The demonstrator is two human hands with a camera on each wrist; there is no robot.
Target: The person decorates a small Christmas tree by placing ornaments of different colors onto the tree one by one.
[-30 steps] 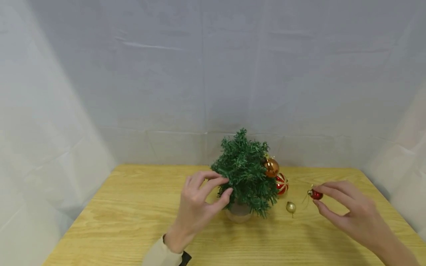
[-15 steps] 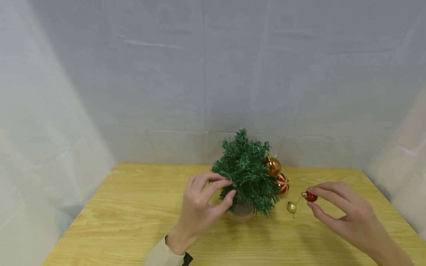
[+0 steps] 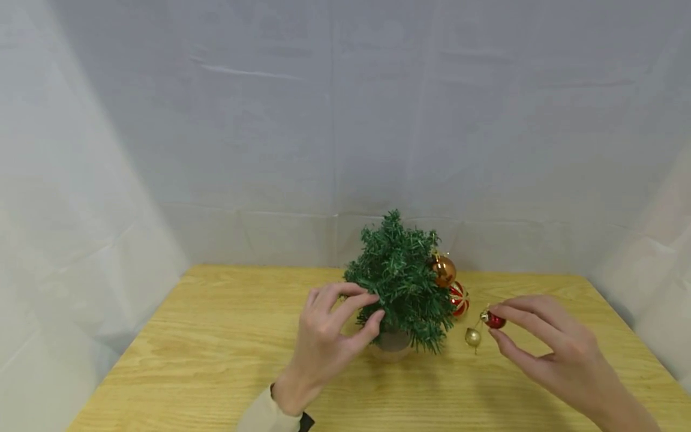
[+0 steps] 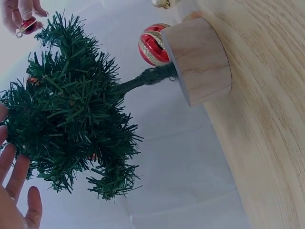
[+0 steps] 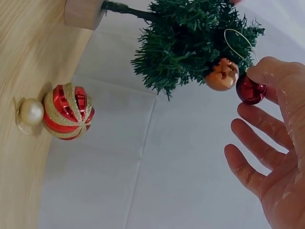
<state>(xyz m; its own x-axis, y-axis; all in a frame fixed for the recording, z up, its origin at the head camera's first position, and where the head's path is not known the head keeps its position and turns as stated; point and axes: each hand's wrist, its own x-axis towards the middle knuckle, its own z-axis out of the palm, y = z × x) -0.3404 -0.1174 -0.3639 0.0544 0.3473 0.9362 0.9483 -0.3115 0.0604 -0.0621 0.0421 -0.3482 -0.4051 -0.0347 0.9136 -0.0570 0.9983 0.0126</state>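
Note:
A small green artificial tree (image 3: 396,276) stands upright on a round wooden base (image 4: 198,59). At its left side is my left hand (image 3: 329,342), fingers loosely bent at the branches; whether it grips a twig cannot be told. My right hand (image 3: 561,354) pinches a small dark red ball (image 5: 251,89) between thumb and fingertip, its thin gold loop hanging free, to the right of the tree. An orange-gold ball (image 3: 444,270) hangs on the tree's right side.
A red ball with gold glitter stripes (image 5: 69,112) rests on the wooden table (image 3: 216,336) behind the tree's right side. Beside it lies a small pale gold ball (image 3: 472,337). White-grey sheeting (image 3: 259,150) rises behind the table and at both sides.
My right hand has moved left with the red ball, nearer to the tree and the small gold ball. My left hand has shifted slightly right, still at the branches.

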